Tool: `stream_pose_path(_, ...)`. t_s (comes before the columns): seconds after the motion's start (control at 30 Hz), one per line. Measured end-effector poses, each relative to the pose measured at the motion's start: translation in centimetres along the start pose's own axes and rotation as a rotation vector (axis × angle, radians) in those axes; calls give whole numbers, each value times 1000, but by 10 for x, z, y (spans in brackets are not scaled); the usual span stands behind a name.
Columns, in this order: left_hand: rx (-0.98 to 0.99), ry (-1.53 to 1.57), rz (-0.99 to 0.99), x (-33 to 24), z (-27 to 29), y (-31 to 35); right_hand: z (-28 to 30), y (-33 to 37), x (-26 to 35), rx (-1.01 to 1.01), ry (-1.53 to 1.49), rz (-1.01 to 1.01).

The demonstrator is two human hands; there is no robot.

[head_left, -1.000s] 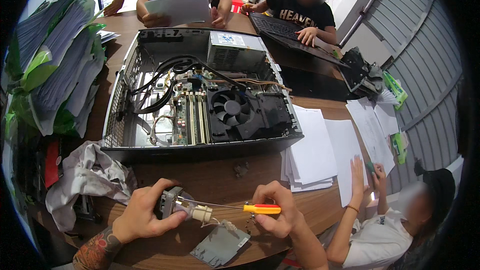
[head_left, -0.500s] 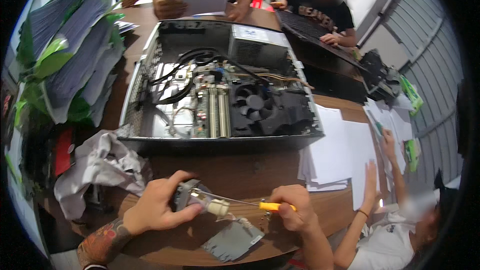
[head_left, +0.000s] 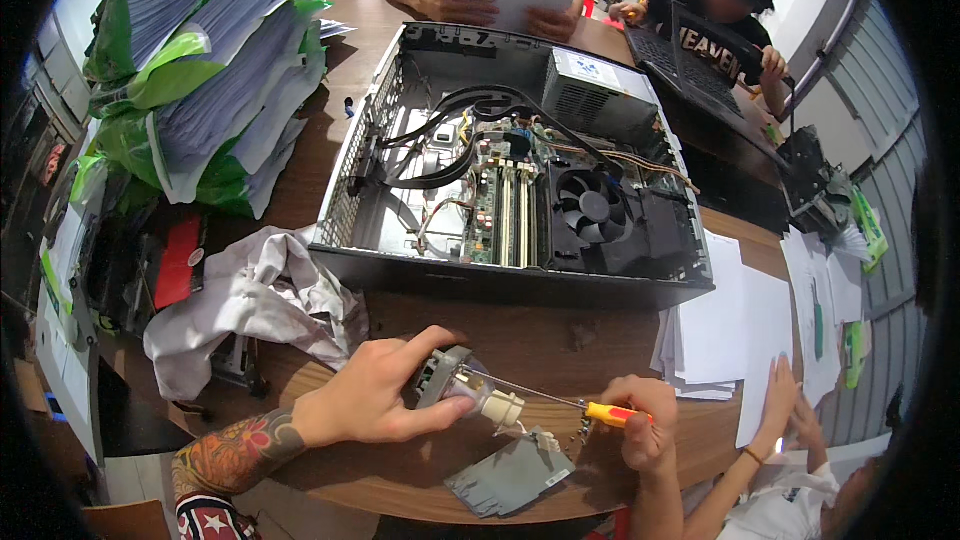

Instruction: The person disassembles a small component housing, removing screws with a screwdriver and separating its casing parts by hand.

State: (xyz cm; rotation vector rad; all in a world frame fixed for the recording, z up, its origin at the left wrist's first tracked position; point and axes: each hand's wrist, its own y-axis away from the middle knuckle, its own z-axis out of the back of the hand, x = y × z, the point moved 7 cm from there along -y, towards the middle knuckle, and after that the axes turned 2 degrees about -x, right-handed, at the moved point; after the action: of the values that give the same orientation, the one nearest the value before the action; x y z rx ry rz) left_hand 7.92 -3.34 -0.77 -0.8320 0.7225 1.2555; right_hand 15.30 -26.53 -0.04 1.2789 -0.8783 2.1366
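Note:
My left hand (head_left: 375, 395) is closed around a projector lamp (head_left: 500, 408), a grey frame with a glass bulb part and a cream ceramic neck. Thumb and index finger clasp the frame from both sides. My right hand (head_left: 645, 430) grips the yellow and red handle of a screwdriver (head_left: 608, 414). Its thin shaft points left, and the tip meets the grey frame, though the exact contact is too small to make out. Beneath the lamp's neck lies a flat grey plate (head_left: 510, 480) with a pale connector at its upper edge. Several tiny screws (head_left: 584, 430) lie beside the screwdriver handle.
An open computer case (head_left: 510, 278) with a black fan stands beyond my hands. Left are a crumpled pale cloth (head_left: 265, 305) and tall paper bundles (head_left: 230, 70). White sheets (head_left: 705, 330) lie right, near another person's hands (head_left: 780, 410). Across sit people with a laptop (head_left: 690, 70) and a silver tablet-like panel (head_left: 515, 0).
The view has shifted, so the scene sits further right. My grips look the same. The person at the laptop has raised a hand to its edge; the person at right has drawn one hand back.

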Motion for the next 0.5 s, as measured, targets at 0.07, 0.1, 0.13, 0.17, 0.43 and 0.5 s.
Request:
stream_pose_path(0.07,10,-11,17,-1,0,0,7,-1,6,-125,134,114)
stream_pose_path(0.1,13,-32,10,-1,0,0,3,0,5,-122,129,114)
stream_pose_path(0.13,16,-54,3,-1,0,0,4,4,0,-214,-11,53)
stream_pose_path(0.17,16,-56,9,1,-1,0,6,8,-5,-305,-151,-9)
stream_pose_path(0.43,-7,-22,-24,-2,-2,-1,14,15,-12,-240,168,64)
stream_pose_path(0.5,-3,-18,-12,1,-2,-1,10,5,3,-185,212,81)
